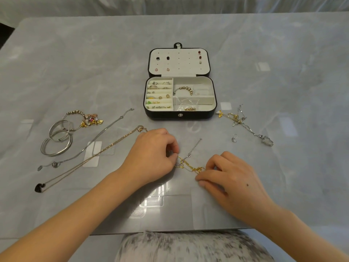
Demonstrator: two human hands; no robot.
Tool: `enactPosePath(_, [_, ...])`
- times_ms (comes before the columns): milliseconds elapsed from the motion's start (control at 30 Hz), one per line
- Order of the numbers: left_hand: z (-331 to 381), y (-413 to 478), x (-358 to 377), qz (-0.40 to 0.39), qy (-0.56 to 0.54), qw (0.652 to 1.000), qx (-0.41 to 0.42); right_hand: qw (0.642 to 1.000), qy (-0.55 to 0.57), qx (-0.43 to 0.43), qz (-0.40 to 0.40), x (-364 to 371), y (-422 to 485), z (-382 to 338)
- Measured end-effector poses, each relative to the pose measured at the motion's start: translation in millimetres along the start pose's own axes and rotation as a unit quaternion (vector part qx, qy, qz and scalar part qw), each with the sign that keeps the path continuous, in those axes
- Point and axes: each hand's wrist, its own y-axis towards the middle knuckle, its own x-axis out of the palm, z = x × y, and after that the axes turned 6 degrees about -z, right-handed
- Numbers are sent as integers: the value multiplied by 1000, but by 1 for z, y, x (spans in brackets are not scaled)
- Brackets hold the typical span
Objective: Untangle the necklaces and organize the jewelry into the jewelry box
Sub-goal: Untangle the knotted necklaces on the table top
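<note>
A small tangle of gold and silver chains [188, 164] lies on the grey table in front of me. My left hand [153, 154] pinches its left end, fingers curled. My right hand [230, 176] pinches its right end at the gold knot. A thin silver tail [195, 147] runs up and away from the tangle. The black jewelry box [149, 110] stands open behind, with rings, earrings and a beaded bracelet in its white compartments. Its lid [179, 60] holds several stud earrings.
At left lie silver bangles [56, 140], a charm bracelet [88, 119], a silver necklace [98, 137] and a gold necklace [94, 156] with a dark pendant. Another tangle of chains [243, 123] and a small silver piece [234, 138] lie at right. The table edge runs near my lap.
</note>
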Motion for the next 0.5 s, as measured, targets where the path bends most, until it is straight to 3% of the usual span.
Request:
enactPosePath(133, [-2, -2, 0, -1, -18, 1000, 7, 1000, 25, 6, 2, -1, 6, -3])
enactPosePath(333, [-2, 1, -2, -20, -17, 1000, 5, 995, -85, -47, -11, 2, 21, -7])
enactPosePath(500, [-2, 3, -2, -31, -28, 999, -5, 989, -132, -44, -44, -1, 17, -6])
